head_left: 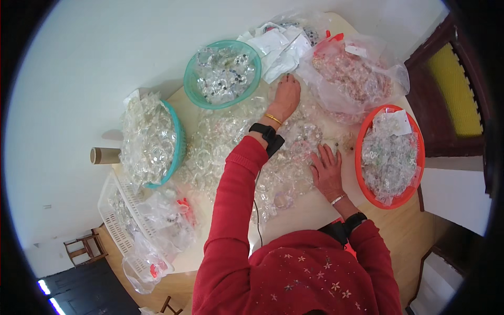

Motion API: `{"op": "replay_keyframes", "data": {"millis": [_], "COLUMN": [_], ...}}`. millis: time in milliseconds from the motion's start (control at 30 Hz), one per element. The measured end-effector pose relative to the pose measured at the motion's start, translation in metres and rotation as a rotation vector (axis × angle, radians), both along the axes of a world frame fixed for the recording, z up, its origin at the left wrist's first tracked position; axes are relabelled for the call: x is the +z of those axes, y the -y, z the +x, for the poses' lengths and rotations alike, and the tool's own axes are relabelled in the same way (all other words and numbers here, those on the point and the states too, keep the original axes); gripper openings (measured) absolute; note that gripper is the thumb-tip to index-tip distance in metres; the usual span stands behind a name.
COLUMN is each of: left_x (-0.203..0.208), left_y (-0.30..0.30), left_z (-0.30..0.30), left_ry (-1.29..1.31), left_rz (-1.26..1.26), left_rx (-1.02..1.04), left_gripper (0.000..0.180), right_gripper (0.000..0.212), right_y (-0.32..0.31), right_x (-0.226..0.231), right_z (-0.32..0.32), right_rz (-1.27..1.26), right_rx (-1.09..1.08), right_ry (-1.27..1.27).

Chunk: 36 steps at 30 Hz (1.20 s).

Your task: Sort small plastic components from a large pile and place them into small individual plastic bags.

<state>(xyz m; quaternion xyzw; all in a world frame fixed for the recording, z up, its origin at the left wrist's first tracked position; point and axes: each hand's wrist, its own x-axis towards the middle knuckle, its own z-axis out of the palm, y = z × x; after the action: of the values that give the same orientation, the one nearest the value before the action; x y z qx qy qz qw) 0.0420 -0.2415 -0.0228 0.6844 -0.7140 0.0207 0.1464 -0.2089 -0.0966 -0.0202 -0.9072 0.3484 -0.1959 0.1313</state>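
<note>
My left hand (287, 98) reaches to the far part of the table, between the green basket and the pinkish bag. Its fingers are curled together and pointed down; what they hold, if anything, is hidden. Beneath and around it spreads a wide layer of small clear plastic packets (210, 149), with ring-shaped pieces showing through. My right hand (328, 174) lies palm down at the right edge of that layer, its fingers apart and nothing seen in them. Just beyond its fingertips are small dark beads (336, 144) on the table.
A green basket (187, 79) of packets stands at the back, a teal basket (181, 139) at the left, a red basket (358, 152) at the right. White packets (283, 50) and a pinkish bag (357, 79) lie far back. A white crate (116, 220) sits near left.
</note>
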Motion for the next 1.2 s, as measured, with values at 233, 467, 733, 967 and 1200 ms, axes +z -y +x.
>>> {"op": "replay_keyframes", "data": {"millis": [233, 467, 733, 967, 1200], "left_x": [0.030, 0.075, 0.026, 0.014, 0.030], "left_y": [-0.051, -0.097, -0.063, -0.077, -0.101], "left_z": [-0.010, -0.021, 0.028, 0.031, 0.028], "left_ry": [-0.086, -0.314, 0.000, -0.095, -0.366], "left_rz": [0.113, -0.110, -0.151, -0.055, 0.027], "left_rx": [-0.098, -0.411, 0.274, 0.202, 0.121], "left_gripper": [0.031, 0.031, 0.037, 0.047, 0.038], "right_gripper": [0.035, 0.040, 0.038, 0.038, 0.038], "right_y": [-0.002, -0.001, -0.002, -0.002, -0.003], "right_x": [-0.001, 0.002, -0.004, -0.004, -0.005], "right_z": [-0.001, -0.005, -0.002, -0.002, -0.005], "right_rz": [-0.035, -0.022, -0.026, -0.038, -0.047], "right_rx": [-0.015, -0.032, -0.025, -0.025, -0.032], "right_ry": [-0.008, -0.028, -0.006, -0.017, -0.033]}}
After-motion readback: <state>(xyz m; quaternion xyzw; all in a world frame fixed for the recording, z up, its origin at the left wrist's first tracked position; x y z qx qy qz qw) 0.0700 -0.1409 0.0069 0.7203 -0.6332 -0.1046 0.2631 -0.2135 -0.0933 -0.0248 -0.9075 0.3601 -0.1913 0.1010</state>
